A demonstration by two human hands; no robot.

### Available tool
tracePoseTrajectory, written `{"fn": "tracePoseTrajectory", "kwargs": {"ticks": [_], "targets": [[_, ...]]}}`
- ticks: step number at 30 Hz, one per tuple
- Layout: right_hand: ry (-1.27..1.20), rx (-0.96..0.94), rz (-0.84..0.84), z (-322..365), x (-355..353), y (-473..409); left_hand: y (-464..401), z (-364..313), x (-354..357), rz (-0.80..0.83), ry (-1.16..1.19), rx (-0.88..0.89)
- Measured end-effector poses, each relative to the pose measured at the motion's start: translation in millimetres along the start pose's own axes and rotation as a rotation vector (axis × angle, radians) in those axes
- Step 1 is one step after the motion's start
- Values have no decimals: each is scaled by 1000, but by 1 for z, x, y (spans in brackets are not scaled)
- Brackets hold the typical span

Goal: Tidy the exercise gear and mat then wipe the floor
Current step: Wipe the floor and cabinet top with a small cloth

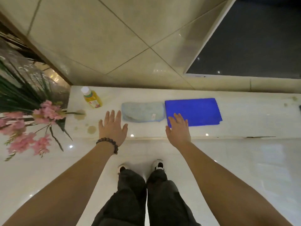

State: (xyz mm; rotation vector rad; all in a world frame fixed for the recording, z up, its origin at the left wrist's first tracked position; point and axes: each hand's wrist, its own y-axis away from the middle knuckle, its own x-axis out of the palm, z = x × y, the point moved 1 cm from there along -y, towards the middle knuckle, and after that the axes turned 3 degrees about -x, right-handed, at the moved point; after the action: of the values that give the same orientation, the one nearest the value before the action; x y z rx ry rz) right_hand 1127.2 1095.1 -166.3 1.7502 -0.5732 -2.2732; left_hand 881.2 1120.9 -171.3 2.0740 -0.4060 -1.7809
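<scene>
Two folded cloths lie side by side on a white marble ledge (244, 115) against the tiled wall: a pale blue cloth (143, 111) and, to its right, a bright blue cloth (198, 110). My left hand (112, 128) hovers open, fingers spread, just left of the pale cloth, with a bead bracelet on the wrist. My right hand (178, 129) is open too, its fingertips over the near left corner of the bright blue cloth. Neither hand holds anything. No mat or exercise gear shows.
A yellow bottle (92, 99) with a white cap stands at the ledge's left end, with brownish stains (91, 129) near it. Pink artificial flowers (32, 128) reach in from the left. A dark window (254, 44) is at upper right. My feet stand on glossy white floor (48, 173).
</scene>
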Motion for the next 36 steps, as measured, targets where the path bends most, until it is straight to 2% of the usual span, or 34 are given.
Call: {"fn": "tracePoseTrajectory", "kwargs": {"ticks": [11, 20, 25, 31, 34, 36], "targets": [[-128, 38, 46, -12, 80, -111, -98, 6, 93, 109, -25, 18], [-55, -57, -41, -28, 146, -236, -197, -6, 173, 47, -23, 89], [4, -92, 29, -43, 172, -255, -210, 6, 215, 27, -19, 110], [155, -18, -33, -50, 161, -266, -212, 11, 230, -27, -44, 116], [131, 42, -47, -56, 159, -269, -212, 10, 232, -39, -72, 105], [26, 45, -88, -60, 160, -265, -212, 10, 231, -37, -76, 106]]}}
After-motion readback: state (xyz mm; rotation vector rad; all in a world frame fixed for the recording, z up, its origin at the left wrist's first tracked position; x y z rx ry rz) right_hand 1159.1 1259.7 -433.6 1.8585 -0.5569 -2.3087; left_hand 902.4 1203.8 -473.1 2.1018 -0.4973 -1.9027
